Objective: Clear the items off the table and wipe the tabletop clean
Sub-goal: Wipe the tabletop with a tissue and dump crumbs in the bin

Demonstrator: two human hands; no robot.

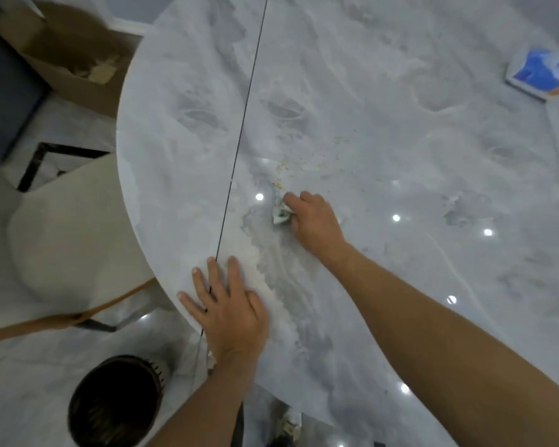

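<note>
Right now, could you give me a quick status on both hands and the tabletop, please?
Right hand pressing crumpled tissue on tabletop. Left hand flat at near edge. Crumbs ahead of tissue. Tissue pack far right, uncleared.

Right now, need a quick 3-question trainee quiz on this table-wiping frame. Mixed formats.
1. True or false: the left hand lies flat at the marble table's edge.
2. What does the right hand press on the tabletop? A sponge; B crumpled tissue; C brush.
3. Fill in: the blue tissue pack sits on the ____.

Key: 1 true; 2 B; 3 table.
</note>
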